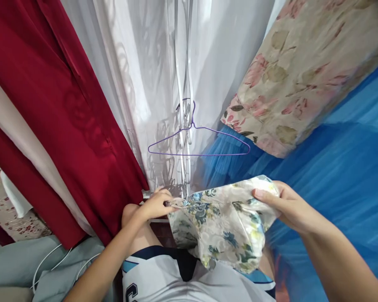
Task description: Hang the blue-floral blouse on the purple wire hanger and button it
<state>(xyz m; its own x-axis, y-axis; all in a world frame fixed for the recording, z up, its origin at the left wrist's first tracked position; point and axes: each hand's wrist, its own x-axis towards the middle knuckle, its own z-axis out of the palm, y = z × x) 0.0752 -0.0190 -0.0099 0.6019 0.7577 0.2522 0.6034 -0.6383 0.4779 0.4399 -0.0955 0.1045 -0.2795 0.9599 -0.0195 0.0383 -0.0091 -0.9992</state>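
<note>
– How did the cloth look?

– The cloth (229, 226) was off-white, printed with blue flowers, dark green leaves and patches of yellow. It hung in loose folds in front of the person's white shorts (157, 272), its top edge stretched between both hands and sloping up towards the right one.

– What were the hands doing?

– The left hand (156, 204) had its fingers curled, pinching the gathered corner. The right hand (285, 205) gripped the other end, its thumb flat on the near face and its fingers mostly hidden behind the fabric.

– And around them?

– A slim purple hanger (220, 154) hung just beyond the cloth, its hook up at some white bars (189, 63). A white curtain (138, 63) stood behind, with a red curtain (91, 167) to the left. On the right were a floral drape (274, 79) and blue tulle (343, 155). White cables (39, 262) lay on grey fabric (12, 262) at lower left.

– Did anything block the view?

– The cloth covered part of the shorts.
</note>
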